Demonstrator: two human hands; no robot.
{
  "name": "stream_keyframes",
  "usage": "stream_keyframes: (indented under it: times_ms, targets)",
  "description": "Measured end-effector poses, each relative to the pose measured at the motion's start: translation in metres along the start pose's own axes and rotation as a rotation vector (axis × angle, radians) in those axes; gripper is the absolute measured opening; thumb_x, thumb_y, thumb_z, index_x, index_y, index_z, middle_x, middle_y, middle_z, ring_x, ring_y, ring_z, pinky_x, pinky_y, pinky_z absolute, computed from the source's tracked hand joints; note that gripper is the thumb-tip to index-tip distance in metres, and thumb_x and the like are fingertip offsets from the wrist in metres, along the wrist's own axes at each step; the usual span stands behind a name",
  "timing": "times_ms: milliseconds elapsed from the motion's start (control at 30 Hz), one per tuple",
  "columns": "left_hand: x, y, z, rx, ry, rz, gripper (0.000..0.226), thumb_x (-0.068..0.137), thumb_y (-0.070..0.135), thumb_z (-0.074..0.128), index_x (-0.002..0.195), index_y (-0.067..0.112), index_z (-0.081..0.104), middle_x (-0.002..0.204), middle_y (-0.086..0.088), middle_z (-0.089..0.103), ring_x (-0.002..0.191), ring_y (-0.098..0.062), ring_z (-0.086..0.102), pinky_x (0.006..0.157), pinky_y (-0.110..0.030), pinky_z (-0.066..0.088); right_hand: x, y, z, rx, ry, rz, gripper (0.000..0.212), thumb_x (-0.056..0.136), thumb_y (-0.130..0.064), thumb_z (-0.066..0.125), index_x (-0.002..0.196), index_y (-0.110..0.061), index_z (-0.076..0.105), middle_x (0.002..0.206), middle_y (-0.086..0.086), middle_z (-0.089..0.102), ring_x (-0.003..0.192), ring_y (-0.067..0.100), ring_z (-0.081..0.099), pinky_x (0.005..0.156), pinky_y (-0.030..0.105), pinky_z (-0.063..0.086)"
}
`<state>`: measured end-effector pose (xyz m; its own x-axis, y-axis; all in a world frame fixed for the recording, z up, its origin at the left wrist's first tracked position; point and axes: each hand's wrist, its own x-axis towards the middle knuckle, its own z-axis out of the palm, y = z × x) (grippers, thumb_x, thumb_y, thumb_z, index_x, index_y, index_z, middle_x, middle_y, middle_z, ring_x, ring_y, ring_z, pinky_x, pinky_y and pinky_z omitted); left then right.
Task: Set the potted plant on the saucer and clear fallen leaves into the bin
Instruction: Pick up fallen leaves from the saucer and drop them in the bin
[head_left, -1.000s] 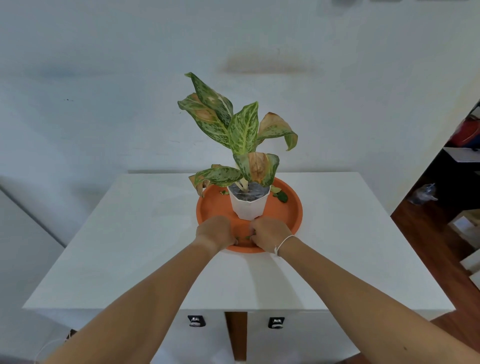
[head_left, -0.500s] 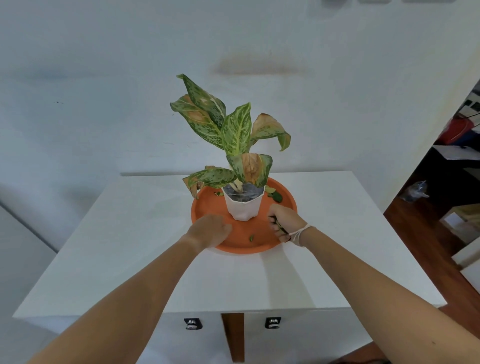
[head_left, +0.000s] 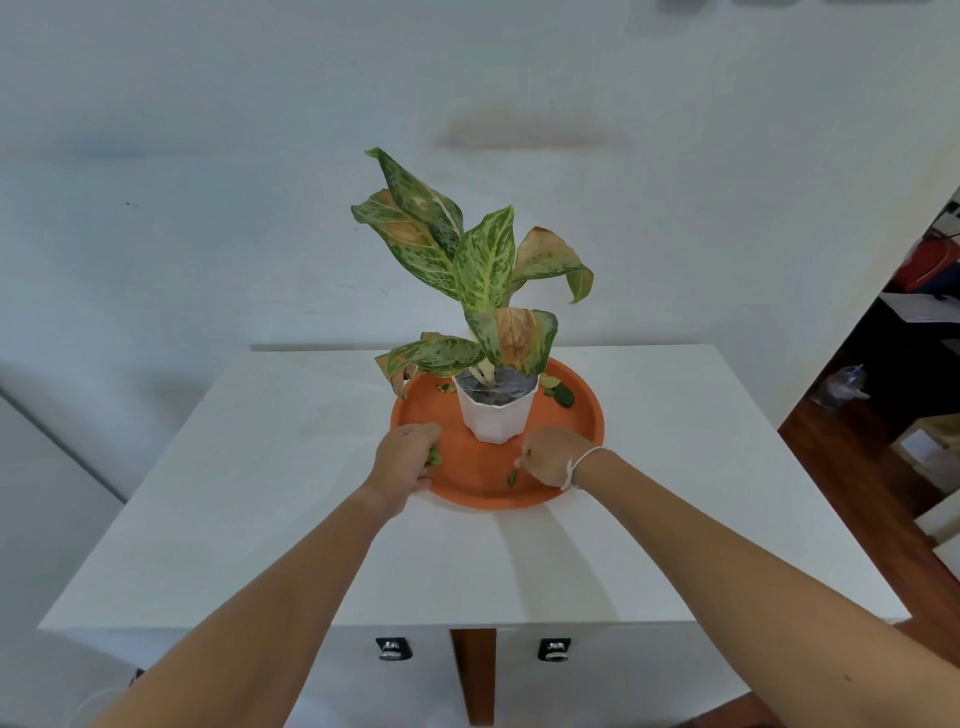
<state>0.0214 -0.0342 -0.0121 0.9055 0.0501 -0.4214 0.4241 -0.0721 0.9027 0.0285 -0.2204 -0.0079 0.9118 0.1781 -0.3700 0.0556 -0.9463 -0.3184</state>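
Note:
The potted plant, speckled green leaves in a white faceted pot, stands upright on the orange saucer in the middle of the white table. My left hand rests on the saucer's left front rim, curled around small green fallen leaves. My right hand is fisted on the saucer's front right, a leaf scrap at its fingertips. More fallen leaves lie on the saucer behind the pot at the right, and a scrap at the left. No bin is in view.
The white table stands against a white wall, with two drawer knobs below its front edge. To the right a doorway opens onto a wooden floor with boxes and clutter.
Both hands moved apart from the saucer's front centre, then the right hand came back down toward the front. The left hand now shows green leaves in its fingers.

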Motion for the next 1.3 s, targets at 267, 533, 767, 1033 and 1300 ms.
stream_keyframes:
  times_ms: [267, 533, 767, 1033, 1300]
  targets:
    - [0.0, -0.001, 0.0, -0.051, -0.042, -0.009, 0.034, 0.078, 0.004, 0.048, 0.057, 0.019, 0.025, 0.054, 0.002, 0.024, 0.033, -0.007, 0.025, 0.034, -0.018, 0.017, 0.008, -0.013, 0.017, -0.294, -0.035, 0.029, 0.052, 0.096, -0.046, 0.036, 0.112, -0.004, 0.062, 0.114, 0.013, 0.066, 0.107, 0.029, 0.061, 0.088, 0.035, 0.047]
    - [0.004, -0.003, -0.001, -0.119, -0.066, 0.003, 0.036, 0.079, 0.002, 0.048, 0.058, 0.02, 0.024, 0.056, 0.001, 0.024, 0.034, -0.007, 0.024, 0.034, -0.017, 0.017, 0.008, -0.017, 0.014, -0.254, -0.112, -0.048, 0.04, 0.097, -0.033, 0.036, 0.076, -0.007, 0.058, 0.07, 0.006, 0.052, 0.08, 0.025, 0.049, 0.069, 0.03, 0.039]
    - [0.001, 0.001, 0.005, -0.163, -0.057, -0.032, 0.026, 0.079, 0.001, 0.035, 0.061, 0.018, 0.026, 0.057, 0.002, 0.024, 0.035, -0.007, 0.021, 0.037, -0.02, 0.014, 0.004, -0.01, 0.013, 0.134, -0.015, -0.072, 0.04, 0.087, -0.024, 0.049, 0.048, -0.017, 0.042, 0.057, 0.005, 0.048, 0.06, 0.018, 0.044, 0.057, 0.026, 0.034]
    - [-0.009, 0.002, 0.044, -0.171, -0.249, -0.035, 0.021, 0.08, 0.001, 0.031, 0.065, 0.01, 0.042, 0.056, 0.0, 0.027, 0.03, -0.005, 0.023, 0.035, -0.016, 0.014, -0.027, 0.017, -0.007, 0.854, 0.269, 0.158, 0.036, 0.086, -0.016, 0.049, 0.05, -0.014, 0.049, 0.047, -0.001, 0.043, 0.03, 0.004, 0.035, 0.031, 0.013, 0.025]
    - [-0.042, 0.0, 0.137, -0.121, -0.57, -0.067, 0.024, 0.079, 0.001, 0.03, 0.059, 0.011, 0.039, 0.054, 0.0, 0.028, 0.03, -0.006, 0.022, 0.032, -0.016, 0.014, -0.096, 0.088, 0.003, 1.354, 0.5, 0.377, 0.035, 0.087, -0.016, 0.048, 0.052, -0.013, 0.042, 0.042, -0.002, 0.04, 0.032, 0.009, 0.025, 0.036, 0.015, 0.015]
